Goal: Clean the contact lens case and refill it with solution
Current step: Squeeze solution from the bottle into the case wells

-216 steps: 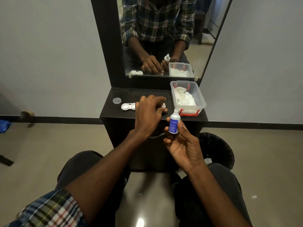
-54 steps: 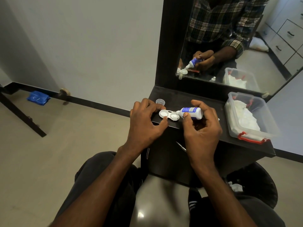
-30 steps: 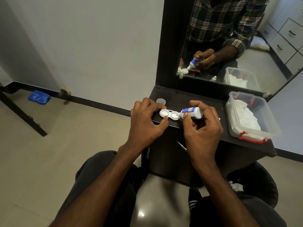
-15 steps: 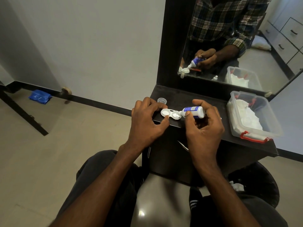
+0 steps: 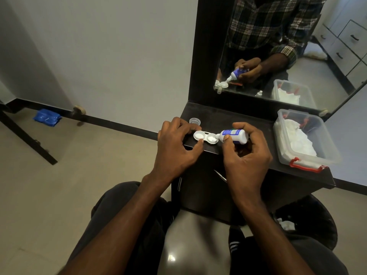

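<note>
A: Lens case?
B: White plastic, two round open wells, on dark worktop front-left edge. Left hand pinches its left well.
A: Right hand?
B: Grip curled round smooth white-blue solution bottle, nozzle tipped at case's right well. Clear cap just behind case.

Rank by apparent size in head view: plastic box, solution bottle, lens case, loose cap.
1. plastic box, by far largest.
2. solution bottle and lens case: similar length, both partly hidden by hands, not ranked.
3. loose cap, smallest.
</note>
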